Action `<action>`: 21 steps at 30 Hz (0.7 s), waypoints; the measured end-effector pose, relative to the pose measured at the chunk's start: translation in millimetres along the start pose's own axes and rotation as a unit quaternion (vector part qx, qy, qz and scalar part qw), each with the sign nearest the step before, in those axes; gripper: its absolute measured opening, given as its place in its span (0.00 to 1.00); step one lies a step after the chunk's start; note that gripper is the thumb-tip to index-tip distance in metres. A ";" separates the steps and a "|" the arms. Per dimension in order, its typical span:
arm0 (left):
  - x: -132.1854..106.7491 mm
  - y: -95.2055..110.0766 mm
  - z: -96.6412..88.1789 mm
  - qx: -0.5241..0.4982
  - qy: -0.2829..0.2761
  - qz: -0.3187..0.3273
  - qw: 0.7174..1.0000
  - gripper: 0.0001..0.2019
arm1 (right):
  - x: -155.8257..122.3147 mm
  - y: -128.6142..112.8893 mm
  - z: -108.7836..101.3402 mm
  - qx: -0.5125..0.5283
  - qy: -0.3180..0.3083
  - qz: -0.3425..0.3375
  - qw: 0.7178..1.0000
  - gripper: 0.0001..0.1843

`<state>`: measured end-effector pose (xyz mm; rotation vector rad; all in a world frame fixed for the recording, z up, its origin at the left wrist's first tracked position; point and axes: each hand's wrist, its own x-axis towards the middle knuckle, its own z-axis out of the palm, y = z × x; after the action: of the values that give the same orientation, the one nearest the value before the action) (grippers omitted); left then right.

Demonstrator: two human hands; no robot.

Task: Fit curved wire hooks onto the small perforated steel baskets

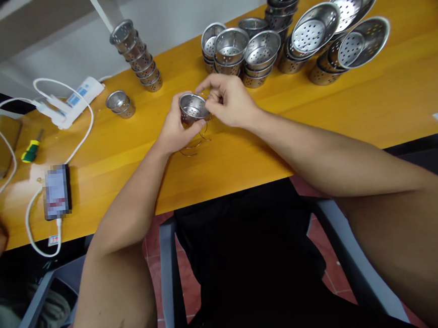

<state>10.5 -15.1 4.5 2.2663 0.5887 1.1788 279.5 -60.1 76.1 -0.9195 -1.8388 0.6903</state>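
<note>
My left hand (174,129) is wrapped round a small perforated steel cup (192,108), held just above the yellow wooden table (240,147). Against the cup's right rim, my right hand (229,100) is closed in a pinch on a thin wire piece. More thin wire (195,146) loops down below the cup, close to the tabletop. Both forearms reach in from the near edge.
Stacks of perforated steel cups (242,51) stand behind my hands, with larger ones (330,34) leaning at the back right. A leaning column of cups (138,56) and a short stack (121,104) sit left. A power strip (72,102), white cable, screwdriver (31,148) and phone (57,192) lie far left.
</note>
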 end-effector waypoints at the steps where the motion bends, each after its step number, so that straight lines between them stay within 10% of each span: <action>1: 0.2 2.5 0.0 0.006 0.000 -0.002 1.000 0.51 | -0.4 -1.4 1.2 0.004 0.002 0.000 1.000 0.10; 13: 8.2 39.2 6.5 0.020 0.047 -0.122 0.991 0.51 | 0.5 -11.1 6.9 0.120 -0.020 0.040 0.992 0.15; 21: 6.9 25.8 -2.1 -0.045 0.036 -0.131 0.990 0.47 | 1.3 -26.3 -28.0 0.248 -0.173 0.030 0.953 0.33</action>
<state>15.9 -30.6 25.8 2.0056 0.8168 1.1352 296.8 -71.8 108.4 -0.5436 -1.8057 1.3487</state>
